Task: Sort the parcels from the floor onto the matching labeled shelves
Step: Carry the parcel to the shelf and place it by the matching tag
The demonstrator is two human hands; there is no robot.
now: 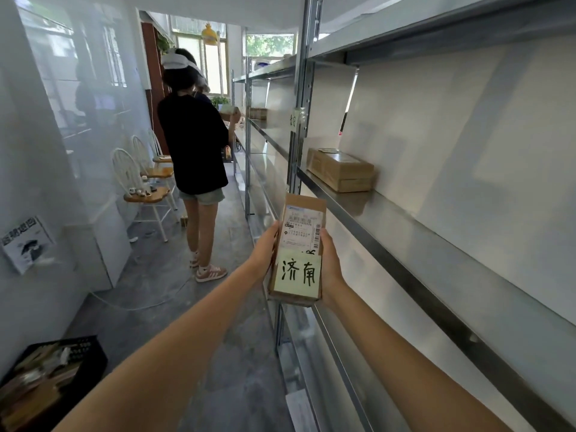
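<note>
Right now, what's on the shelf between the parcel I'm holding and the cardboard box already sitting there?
Nothing: in the head view, the shelf is bare between the held parcel and the cardboard box.

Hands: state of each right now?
Left hand: closed on the parcel, gripping its left edge.
Right hand: closed on the same parcel, right edge.

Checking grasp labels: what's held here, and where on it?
A parcel, in both hands: left hand on its left long edge, right hand on its right long edge, about mid-length. A sticky note covers its near end.
</note>
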